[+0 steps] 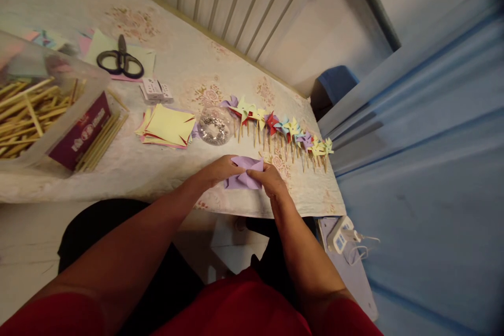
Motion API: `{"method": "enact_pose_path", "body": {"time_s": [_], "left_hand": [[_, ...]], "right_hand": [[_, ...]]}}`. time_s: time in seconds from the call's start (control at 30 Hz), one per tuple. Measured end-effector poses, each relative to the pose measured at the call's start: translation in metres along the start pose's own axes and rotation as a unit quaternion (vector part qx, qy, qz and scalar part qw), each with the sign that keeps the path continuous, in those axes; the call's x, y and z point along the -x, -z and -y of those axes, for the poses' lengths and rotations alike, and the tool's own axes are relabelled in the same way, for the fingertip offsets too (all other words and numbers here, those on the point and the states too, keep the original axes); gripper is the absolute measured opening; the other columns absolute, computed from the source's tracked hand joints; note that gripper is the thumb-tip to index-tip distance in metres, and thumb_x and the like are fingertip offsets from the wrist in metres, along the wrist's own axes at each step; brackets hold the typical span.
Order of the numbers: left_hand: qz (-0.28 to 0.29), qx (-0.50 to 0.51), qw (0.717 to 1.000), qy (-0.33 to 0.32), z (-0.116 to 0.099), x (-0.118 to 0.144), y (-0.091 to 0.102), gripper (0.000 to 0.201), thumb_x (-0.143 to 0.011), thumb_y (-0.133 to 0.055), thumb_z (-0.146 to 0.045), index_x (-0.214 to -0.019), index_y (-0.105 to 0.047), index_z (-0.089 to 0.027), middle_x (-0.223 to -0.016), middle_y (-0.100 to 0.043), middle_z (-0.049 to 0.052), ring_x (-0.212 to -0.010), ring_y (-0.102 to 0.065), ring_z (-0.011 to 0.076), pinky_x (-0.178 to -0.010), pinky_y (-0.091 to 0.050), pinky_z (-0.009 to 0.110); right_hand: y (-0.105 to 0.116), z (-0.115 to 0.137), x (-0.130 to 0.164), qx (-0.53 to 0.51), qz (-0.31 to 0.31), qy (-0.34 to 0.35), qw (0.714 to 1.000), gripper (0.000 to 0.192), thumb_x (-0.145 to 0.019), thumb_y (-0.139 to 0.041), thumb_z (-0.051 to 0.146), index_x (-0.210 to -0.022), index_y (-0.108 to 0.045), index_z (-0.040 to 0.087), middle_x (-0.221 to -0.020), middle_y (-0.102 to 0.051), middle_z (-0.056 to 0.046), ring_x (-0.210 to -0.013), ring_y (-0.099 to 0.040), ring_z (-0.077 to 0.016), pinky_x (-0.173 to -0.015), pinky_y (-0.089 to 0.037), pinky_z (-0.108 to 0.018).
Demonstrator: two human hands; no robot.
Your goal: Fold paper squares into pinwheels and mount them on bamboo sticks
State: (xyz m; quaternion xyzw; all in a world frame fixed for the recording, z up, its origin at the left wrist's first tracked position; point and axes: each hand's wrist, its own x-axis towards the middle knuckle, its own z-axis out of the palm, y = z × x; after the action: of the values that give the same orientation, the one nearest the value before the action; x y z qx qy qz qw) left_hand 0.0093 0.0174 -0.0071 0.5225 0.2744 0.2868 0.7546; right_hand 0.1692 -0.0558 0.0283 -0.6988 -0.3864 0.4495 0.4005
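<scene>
Between my hands, just above the table's front edge, is a square of purple paper (pixel 244 180) with cut corners, some folded in toward its middle. My left hand (pixel 225 169) grips the paper from the left, its thumb near the centre. From the right, my right hand (pixel 271 177) holds it too, thumb pressed on the middle. A clear round dish (pixel 214 126) of small shiny pieces lies just beyond my hands. Left of the dish sits a stack of cut paper squares (pixel 168 125), yellow on top. Finished paper pinwheels (pixel 271 123) on sticks lie in a row at the right.
A clear bin of wooden sticks (pixel 31 115) stands at the left, with loose sticks (pixel 100 142) beside it. Black-handled scissors (pixel 121 60) lie on paper sheets, near a small white box (pixel 156 91). A radiator (pixel 220 0) borders the back; a power strip (pixel 340 233) is lower right.
</scene>
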Motion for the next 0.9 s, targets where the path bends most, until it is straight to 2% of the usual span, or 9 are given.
{"method": "enact_pose_path", "body": {"time_s": [0.27, 0.5, 0.67, 0.9], "left_hand": [[0.014, -0.038, 0.999, -0.025, -0.0014, -0.0001, 0.0004, 0.024, -0.057, -0.063, -0.014, -0.078, -0.075, -0.015, -0.079, -0.074, 0.005, -0.072, -0.064, 0.0195, -0.062, -0.047, 0.026], [0.030, -0.032, 0.999, -0.012, 0.0004, -0.0014, 0.0002, 0.027, -0.056, -0.063, -0.012, -0.079, -0.076, -0.015, -0.073, -0.072, 0.005, -0.061, -0.059, 0.0162, -0.054, -0.042, 0.024], [0.036, -0.007, 0.999, -0.026, 0.0016, -0.0012, 0.0004, 0.022, -0.055, -0.066, -0.014, -0.075, -0.076, -0.017, -0.068, -0.071, 0.002, -0.056, -0.056, 0.0144, -0.052, -0.041, 0.023], [0.028, -0.009, 0.999, -0.025, -0.0010, -0.0002, -0.0006, 0.015, -0.055, -0.069, -0.014, -0.070, -0.073, -0.017, -0.066, -0.070, 0.002, -0.054, -0.055, 0.0132, -0.048, -0.039, 0.022]], "right_hand": [[-0.0003, 0.0001, 0.0003, 0.054, -0.008, 0.010, 0.998, 0.028, -0.059, -0.075, 0.030, -0.082, -0.075, 0.014, -0.068, -0.072, -0.001, -0.059, -0.061, -0.0150, -0.058, -0.048, -0.026], [-0.0012, -0.0007, -0.0007, 0.080, -0.032, 0.005, 0.996, 0.020, -0.057, -0.074, 0.023, -0.076, -0.075, 0.016, -0.064, -0.071, -0.001, -0.060, -0.062, -0.0175, -0.055, -0.047, -0.026], [-0.0010, -0.0011, -0.0007, 0.100, -0.052, 0.014, 0.993, 0.015, -0.055, -0.073, 0.022, -0.069, -0.074, 0.017, -0.058, -0.068, 0.001, -0.058, -0.060, -0.0172, -0.053, -0.046, -0.025], [-0.0036, -0.0014, -0.0013, 0.100, -0.039, 0.031, 0.994, 0.015, -0.057, -0.070, 0.022, -0.070, -0.074, 0.016, -0.057, -0.067, 0.000, -0.058, -0.059, -0.0173, -0.052, -0.045, -0.025]]}}
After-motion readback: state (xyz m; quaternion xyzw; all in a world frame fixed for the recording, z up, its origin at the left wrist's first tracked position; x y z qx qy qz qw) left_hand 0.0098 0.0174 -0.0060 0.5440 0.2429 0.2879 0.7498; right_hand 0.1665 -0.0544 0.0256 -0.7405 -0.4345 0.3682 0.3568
